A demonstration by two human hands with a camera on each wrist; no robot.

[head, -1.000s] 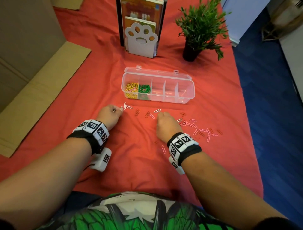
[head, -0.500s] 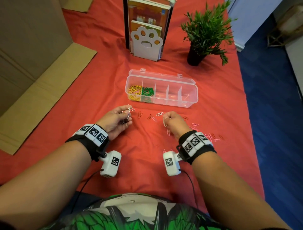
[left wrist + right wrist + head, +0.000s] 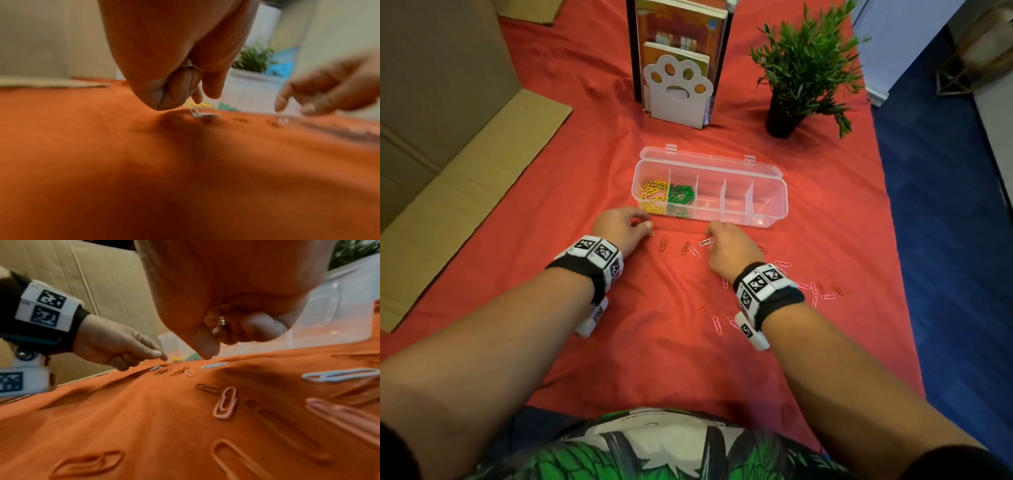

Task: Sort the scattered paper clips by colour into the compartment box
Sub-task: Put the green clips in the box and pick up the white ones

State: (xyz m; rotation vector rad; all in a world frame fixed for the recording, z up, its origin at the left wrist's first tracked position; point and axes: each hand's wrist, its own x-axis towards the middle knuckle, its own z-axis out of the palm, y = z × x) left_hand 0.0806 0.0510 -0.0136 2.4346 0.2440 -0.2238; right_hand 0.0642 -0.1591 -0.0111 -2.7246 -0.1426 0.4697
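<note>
The clear compartment box [image 3: 767, 209] lies open on the red cloth, with yellow clips [image 3: 652, 195] in its first cell and green clips [image 3: 681, 197] in the second. My left hand [image 3: 645, 224] hovers palm down by the box's left end. Its curled fingers hold white clips [image 3: 191, 66], and its fingertips [image 3: 213, 92] reach over a white clip [image 3: 203, 114] on the cloth. My right hand [image 3: 717, 236] also keeps a clip [image 3: 221, 321] in its curled fingers. Its forefinger [image 3: 205, 350] points down beside another white clip [image 3: 213, 365].
Red clips [image 3: 664, 242] and a pink clip [image 3: 694, 251] lie between the hands. More pink and red clips [image 3: 822, 291] are scattered right of my right wrist. A paw-shaped bookend [image 3: 678, 89] and a potted plant [image 3: 784, 116] stand behind the box, and flattened cardboard [image 3: 465, 171] lies left.
Both hands have turned palm down and dropped back to the cloth, nearer the box. The left hand's white clips, in plain sight half a second ago, are now tucked under its fingers.
</note>
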